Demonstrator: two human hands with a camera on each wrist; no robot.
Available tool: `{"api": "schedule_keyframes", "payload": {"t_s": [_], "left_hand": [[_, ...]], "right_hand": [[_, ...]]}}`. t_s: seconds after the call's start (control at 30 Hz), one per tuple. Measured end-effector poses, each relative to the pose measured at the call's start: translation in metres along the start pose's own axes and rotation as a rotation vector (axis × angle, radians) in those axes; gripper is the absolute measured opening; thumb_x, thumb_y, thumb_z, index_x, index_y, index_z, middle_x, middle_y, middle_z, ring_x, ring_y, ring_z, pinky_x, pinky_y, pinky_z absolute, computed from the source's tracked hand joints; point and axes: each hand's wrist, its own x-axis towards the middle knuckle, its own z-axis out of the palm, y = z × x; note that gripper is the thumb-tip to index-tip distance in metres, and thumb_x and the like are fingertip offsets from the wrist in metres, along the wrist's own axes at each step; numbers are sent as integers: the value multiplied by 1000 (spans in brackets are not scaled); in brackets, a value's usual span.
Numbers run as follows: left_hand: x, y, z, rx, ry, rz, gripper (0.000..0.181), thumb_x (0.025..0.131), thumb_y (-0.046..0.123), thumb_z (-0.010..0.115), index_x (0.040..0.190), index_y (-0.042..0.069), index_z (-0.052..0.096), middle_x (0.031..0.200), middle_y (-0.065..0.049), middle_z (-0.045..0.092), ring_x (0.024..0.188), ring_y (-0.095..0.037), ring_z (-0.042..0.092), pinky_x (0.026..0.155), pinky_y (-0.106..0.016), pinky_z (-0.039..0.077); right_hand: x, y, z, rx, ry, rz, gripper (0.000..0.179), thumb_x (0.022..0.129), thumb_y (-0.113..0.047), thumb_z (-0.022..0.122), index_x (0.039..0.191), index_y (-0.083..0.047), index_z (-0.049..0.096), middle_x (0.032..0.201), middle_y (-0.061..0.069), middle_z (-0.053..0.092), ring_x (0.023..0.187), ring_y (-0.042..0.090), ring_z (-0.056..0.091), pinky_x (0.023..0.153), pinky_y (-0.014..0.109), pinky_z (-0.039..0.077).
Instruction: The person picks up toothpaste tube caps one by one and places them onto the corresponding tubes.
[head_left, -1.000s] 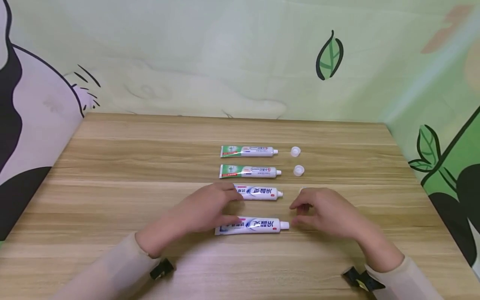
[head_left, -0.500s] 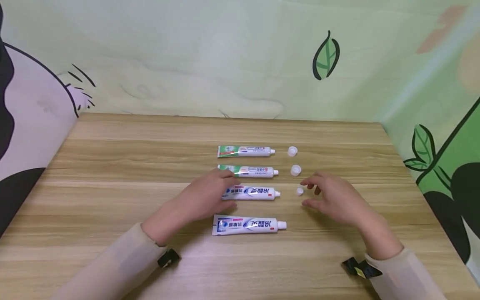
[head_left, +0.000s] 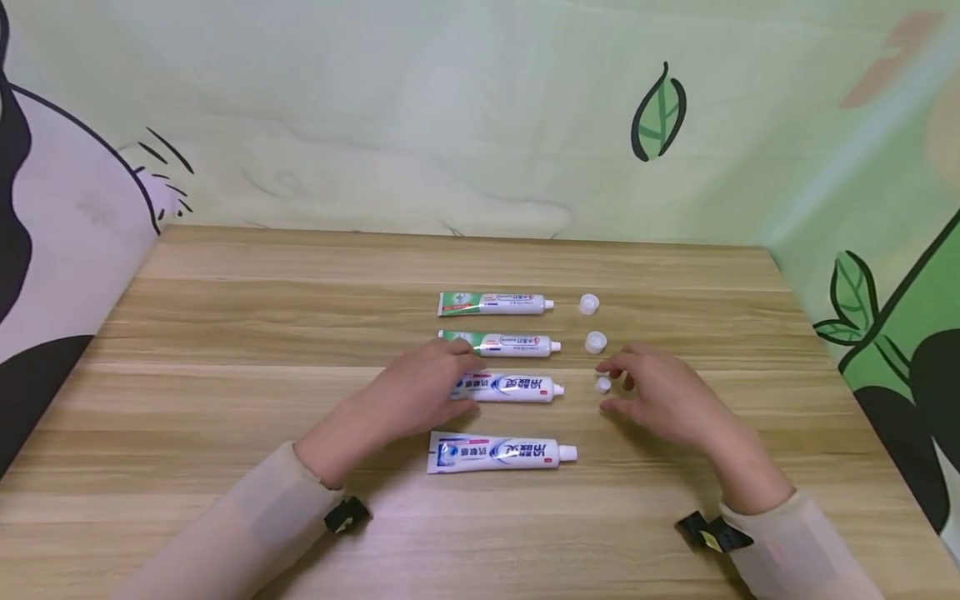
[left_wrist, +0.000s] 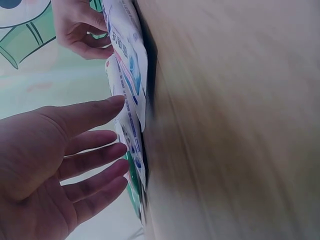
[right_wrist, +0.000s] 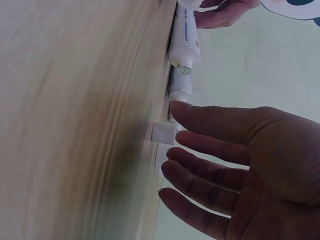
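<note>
Several toothpaste tubes lie in a column on the table, nozzles to the right. Second from the front is a blue-and-white tube (head_left: pixel 517 387), uncapped; my left hand (head_left: pixel 420 387) spans its left end, fingers loosely extended and thumb apart. Right of its nozzle sits a small white cap (head_left: pixel 603 385). My right hand (head_left: pixel 663 396) is beside it, thumb and forefinger parted on either side; in the right wrist view the cap (right_wrist: pixel 163 133) stands on the table near the fingertips. The front blue-and-white toothpaste tube (head_left: pixel 502 452) wears its cap (head_left: pixel 567 453).
Farther back lie two green-and-white toothpaste tubes (head_left: pixel 517 345), both uncapped, each with a larger white cap (head_left: pixel 596 342) to its right. The wooden table (head_left: pixel 300 292) ends at a wall cloth (head_left: pixel 375 125) printed with leaves.
Both hands have shifted away from the front tube, toward the back. My left hand is now at the second tube, my right hand at its small cap, which has come into view.
</note>
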Motion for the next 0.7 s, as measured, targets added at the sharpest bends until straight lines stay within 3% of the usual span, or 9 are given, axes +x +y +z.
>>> {"api": "schedule_keyframes", "payload": {"t_s": [0.4, 0.7], "left_hand": [[6, 0, 5, 35, -6, 75, 48, 90, 32, 81, 131, 10, 70, 130, -10, 69, 121, -28, 65, 107, -44, 52], [12, -1, 8, 50, -3, 87, 45, 91, 34, 81, 128, 10, 71, 126, -9, 70, 114, -24, 65, 103, -40, 52]], "right_hand": [[5, 2, 4, -16, -11, -9, 32, 87, -17, 83, 116, -5, 75, 98, 3, 69, 87, 19, 66, 78, 40, 55], [9, 3, 6, -11, -30, -8, 27, 89, -14, 80, 114, -5, 75, 98, 3, 70, 88, 17, 67, 80, 41, 56]]}}
